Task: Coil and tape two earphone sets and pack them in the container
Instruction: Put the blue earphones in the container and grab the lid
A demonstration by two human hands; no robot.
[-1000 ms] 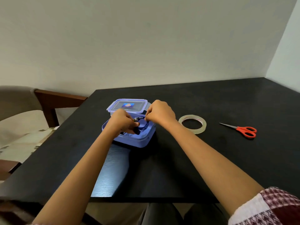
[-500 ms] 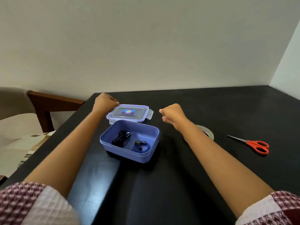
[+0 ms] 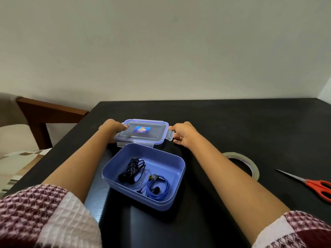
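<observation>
A blue plastic container stands open on the black table. Inside it lie a coiled black earphone set on the left and a coiled blue earphone set on the right. Just behind the container lies its clear lid with blue trim and a blue label. My left hand grips the lid's left end. My right hand holds the lid's right end at its clip.
A roll of clear tape lies right of my right forearm. Red-handled scissors lie at the right edge. A wooden chair stands left of the table. A wall rises behind.
Both hands left the container, where they placed the blue earphones, and moved back to the lid. They now hold the lid's two ends.
</observation>
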